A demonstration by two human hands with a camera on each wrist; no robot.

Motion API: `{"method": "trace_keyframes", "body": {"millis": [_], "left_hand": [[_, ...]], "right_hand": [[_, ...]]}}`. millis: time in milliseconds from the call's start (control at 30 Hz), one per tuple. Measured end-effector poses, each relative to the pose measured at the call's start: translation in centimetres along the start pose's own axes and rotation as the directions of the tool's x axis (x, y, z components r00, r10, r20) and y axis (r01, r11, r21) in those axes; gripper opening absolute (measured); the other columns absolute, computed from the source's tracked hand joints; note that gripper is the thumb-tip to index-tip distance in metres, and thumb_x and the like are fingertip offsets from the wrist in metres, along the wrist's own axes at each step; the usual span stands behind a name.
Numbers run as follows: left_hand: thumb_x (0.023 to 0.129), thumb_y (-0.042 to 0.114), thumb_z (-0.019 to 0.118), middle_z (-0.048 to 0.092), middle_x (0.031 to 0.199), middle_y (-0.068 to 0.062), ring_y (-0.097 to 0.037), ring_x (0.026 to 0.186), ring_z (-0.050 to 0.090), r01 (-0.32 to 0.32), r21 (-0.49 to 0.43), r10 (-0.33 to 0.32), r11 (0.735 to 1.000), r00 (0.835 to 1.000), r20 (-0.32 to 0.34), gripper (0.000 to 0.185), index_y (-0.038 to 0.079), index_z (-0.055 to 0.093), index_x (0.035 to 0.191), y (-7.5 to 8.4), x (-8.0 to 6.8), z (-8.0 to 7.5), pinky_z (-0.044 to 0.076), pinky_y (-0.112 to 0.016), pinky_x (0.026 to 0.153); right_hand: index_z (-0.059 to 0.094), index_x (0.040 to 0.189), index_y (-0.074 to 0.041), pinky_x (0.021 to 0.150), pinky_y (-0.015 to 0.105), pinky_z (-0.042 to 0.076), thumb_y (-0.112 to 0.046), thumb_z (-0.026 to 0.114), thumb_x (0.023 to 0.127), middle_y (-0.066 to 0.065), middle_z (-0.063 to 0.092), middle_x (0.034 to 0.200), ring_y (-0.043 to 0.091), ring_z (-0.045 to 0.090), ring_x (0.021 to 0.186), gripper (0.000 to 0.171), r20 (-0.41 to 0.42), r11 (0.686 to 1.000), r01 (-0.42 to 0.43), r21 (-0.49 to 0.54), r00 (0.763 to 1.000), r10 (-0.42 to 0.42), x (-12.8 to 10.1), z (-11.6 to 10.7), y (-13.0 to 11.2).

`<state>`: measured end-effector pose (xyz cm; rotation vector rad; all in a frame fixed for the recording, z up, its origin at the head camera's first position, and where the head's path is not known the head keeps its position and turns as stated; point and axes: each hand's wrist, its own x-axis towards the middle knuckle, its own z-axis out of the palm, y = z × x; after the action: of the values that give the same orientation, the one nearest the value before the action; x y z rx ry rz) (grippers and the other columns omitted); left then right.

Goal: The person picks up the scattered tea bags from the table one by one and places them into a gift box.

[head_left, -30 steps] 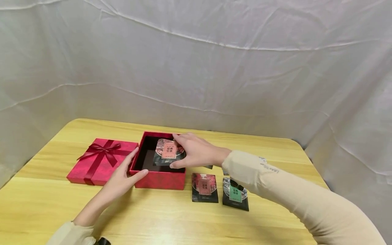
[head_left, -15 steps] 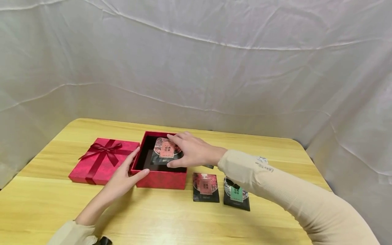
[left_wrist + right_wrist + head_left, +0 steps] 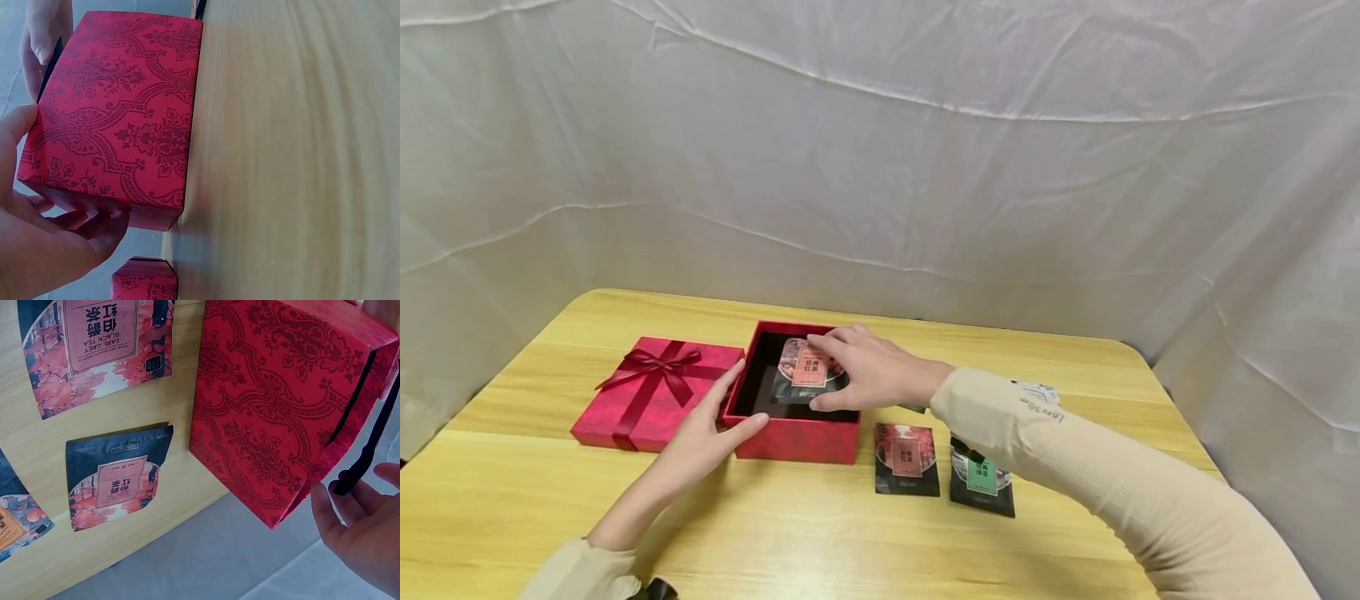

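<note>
An open red patterned box (image 3: 793, 440) stands on the yellow wooden table (image 3: 820, 542). My left hand (image 3: 730, 410) grips its near left corner, thumb on the front wall and fingers along the left side; the left wrist view shows the same hold on the box (image 3: 119, 112). My right hand (image 3: 826, 375) reaches into the box from the right and pinches a black tea packet with a pink label (image 3: 805, 371) between thumb and fingers. In the right wrist view the box's outer wall (image 3: 281, 406) fills the middle, and the packet shows only as a dark edge (image 3: 361, 459).
The red lid with a ribbon bow (image 3: 655, 390) lies left of the box, touching it. A red-labelled packet (image 3: 906, 458) and a green-labelled packet (image 3: 981, 479) lie on the table to the right of the box. White cloth hangs behind the table.
My right hand has moved the packet slightly left and lower inside the box. The left hand keeps the same hold on the corner.
</note>
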<state>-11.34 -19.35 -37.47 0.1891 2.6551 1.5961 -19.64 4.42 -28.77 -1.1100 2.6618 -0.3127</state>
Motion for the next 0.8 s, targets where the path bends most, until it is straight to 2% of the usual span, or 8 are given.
{"method": "trace_keyframes", "body": {"millis": [167,433,800], "left_hand": [[0.093,0.036,0.064,0.022,0.155,-0.022,-0.045,0.138,0.022,-0.002,0.011,0.002,1.0,1.0,0.002,0.084,0.015,0.013,0.157,0.01,0.05,-0.01,0.024,-0.068,0.103],[0.093,0.036,0.064,0.021,0.155,-0.022,-0.047,0.139,0.019,0.004,0.032,-0.004,0.999,1.0,0.002,0.085,0.015,0.013,0.157,0.06,0.04,-0.01,0.024,-0.07,0.101],[0.093,0.036,0.065,0.021,0.156,-0.021,-0.046,0.139,0.019,0.013,0.039,-0.012,0.999,1.0,-0.01,0.084,0.017,0.013,0.157,-0.18,0.03,-0.16,0.023,-0.07,0.102]], "right_hand": [[0.032,0.152,-0.02,0.104,0.042,0.038,-0.053,0.064,0.087,0.004,0.039,0.146,0.02,0.035,0.132,0.08,0.003,1.0,0.015,-0.008,1.0,-0.015,-0.05,0.07,0.1],[0.033,0.152,-0.019,0.111,0.043,0.027,-0.049,0.062,0.09,0.01,0.031,0.153,0.026,0.028,0.139,0.075,0.063,0.999,-0.004,-0.042,0.998,0.007,-0.1,0.16,0.3],[0.039,0.149,-0.017,0.111,0.042,0.028,-0.045,0.06,0.094,0.008,0.036,0.15,0.024,0.031,0.138,0.066,0.005,1.0,0.01,-0.009,1.0,-0.01,-0.52,0.2,0.76]]}}
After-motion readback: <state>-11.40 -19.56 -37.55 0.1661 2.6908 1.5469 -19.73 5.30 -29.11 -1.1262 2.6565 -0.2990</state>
